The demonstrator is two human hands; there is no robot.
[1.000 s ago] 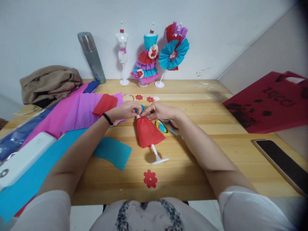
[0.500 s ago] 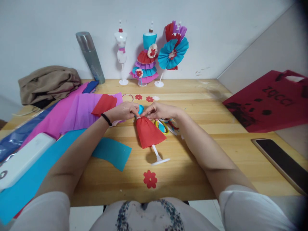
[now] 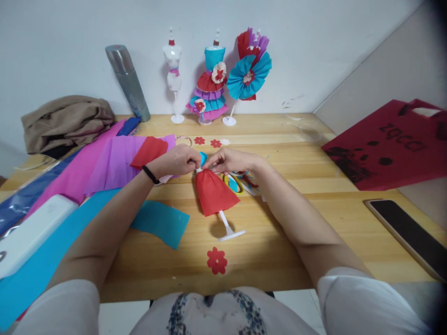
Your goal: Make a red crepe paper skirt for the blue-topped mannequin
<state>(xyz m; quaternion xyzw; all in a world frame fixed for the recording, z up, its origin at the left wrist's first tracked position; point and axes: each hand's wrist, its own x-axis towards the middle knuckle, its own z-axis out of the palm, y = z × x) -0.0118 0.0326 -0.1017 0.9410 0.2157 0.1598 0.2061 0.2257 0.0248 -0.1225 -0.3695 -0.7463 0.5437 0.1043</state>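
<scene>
A small dress-form mannequin lies tilted on the table, its white stand (image 3: 226,225) pointing toward me. Around it is a gathered red skirt (image 3: 217,193), and a bit of blue top (image 3: 203,159) shows above the waist. My left hand (image 3: 182,160) is closed in a pinch at the left of the waist. From the other side, my right hand (image 3: 226,162) pinches the skirt's gathered upper edge. Both sets of fingertips nearly meet, and what lies between them is partly hidden. Yellow-handled scissors (image 3: 233,184) rest beside my right hand.
A blue piece (image 3: 162,223) and a red paper flower (image 3: 217,260) lie nearer me. Purple sheets (image 3: 115,163) and a white case (image 3: 38,235) are left. Mannequins (image 3: 173,70) and a bottle (image 3: 128,83) stand behind. A phone (image 3: 407,235) and red bag (image 3: 387,144) are right.
The view has shifted slightly, so everything sits a little further left. Both hands stay at the skirt's waist, with only small finger movement.
</scene>
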